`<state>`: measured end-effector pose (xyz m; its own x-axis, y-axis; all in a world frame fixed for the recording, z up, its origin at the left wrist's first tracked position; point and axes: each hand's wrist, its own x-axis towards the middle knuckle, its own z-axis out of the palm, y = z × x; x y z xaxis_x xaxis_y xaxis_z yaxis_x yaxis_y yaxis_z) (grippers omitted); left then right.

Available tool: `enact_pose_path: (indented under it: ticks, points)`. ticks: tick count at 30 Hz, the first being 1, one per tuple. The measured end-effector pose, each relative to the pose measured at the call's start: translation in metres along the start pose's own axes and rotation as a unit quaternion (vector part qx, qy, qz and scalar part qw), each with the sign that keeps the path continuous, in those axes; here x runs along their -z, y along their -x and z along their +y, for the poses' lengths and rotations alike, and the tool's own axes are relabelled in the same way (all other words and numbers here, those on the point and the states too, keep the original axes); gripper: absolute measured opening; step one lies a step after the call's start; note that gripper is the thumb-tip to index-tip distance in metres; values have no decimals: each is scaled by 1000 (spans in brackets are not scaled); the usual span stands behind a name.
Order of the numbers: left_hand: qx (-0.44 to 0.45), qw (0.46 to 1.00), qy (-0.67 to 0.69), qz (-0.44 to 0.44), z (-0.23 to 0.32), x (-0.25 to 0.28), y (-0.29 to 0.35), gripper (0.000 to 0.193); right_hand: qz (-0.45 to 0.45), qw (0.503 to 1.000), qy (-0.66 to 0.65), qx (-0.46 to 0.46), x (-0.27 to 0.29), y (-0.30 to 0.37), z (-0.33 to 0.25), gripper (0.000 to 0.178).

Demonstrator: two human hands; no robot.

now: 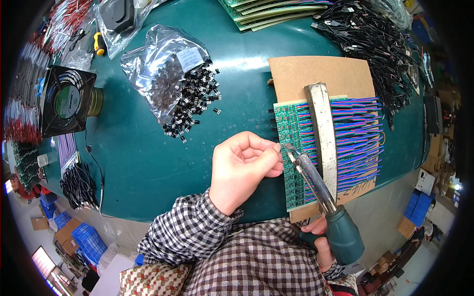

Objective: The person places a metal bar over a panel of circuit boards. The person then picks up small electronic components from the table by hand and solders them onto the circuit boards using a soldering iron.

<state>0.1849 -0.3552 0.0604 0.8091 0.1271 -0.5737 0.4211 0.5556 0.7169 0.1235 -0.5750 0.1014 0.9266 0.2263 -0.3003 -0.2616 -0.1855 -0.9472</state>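
My left hand [242,165] is closed in a pinch at the left edge of a green circuit board panel [295,185]. Whatever its fingertips hold is hidden or too small to make out. My right hand [324,252] grips a soldering iron [344,237] with a dark green handle, partly hiding the fingers. Its tip meets the panel's left side, close beside my left fingertips. Red, blue and black wires [358,130] run rightward from the panel. A worn metal bar [323,133] lies across the wires, and brown cardboard [296,76] lies underneath.
Small black connectors [197,93] spill from a clear plastic bag [143,59] on the green table [143,172]. At left stand a black fan [66,101] and wire bundles. Black cables [365,44] pile up at far right, near stacked circuit boards [271,12]. A yellow-handled screwdriver [99,44] lies far left.
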Motion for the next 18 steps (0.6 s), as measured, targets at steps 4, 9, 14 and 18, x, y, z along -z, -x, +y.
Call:
enact_pose_path:
  ticks: [4, 9, 14, 18]
  points:
    - [1, 1000, -1, -3, 0, -1, 0, 10, 0, 1000, -1, -10, 1, 0, -2, 25]
    - [-1, 1000, -6, 2, 0, -1, 0, 10, 10, 999, -35, -28, -4, -1, -4, 24]
    - [0, 1000, -8, 0, 1, -1, 0, 10, 7, 998, -49, -33, -1, 3, 0, 23]
    - [4, 1000, -11, 1, 1, -1, 0, 11, -18, 999, -31, -16, 5, 7, 8, 23]
